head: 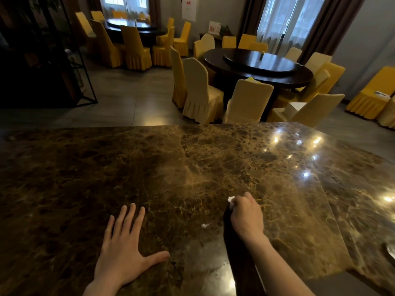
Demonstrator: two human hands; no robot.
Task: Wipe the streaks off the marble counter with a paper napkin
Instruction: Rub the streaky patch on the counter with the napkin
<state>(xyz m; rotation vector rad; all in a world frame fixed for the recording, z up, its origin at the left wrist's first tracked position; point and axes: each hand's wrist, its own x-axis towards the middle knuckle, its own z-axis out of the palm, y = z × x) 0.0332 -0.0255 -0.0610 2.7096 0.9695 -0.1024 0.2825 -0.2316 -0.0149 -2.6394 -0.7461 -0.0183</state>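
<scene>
A brown marble counter [149, 167] fills the lower half of the view. My right hand [248, 214] rests on it, fingers closed around a crumpled white paper napkin [230, 199] whose tip pokes out past the knuckles. A small white scrap of napkin [205, 226] lies on the stone just left of that hand. My left hand [126, 246] lies flat on the counter, palm down, fingers spread, holding nothing. A hazy, lighter streaked patch [205, 180] shows on the marble beyond my right hand.
Beyond the counter's far edge stand a dark round dining table [258, 67] ringed by yellow and cream covered chairs [198, 92], and a second such table [132, 26] farther back. A dark metal shelf frame [70, 60] stands at the left.
</scene>
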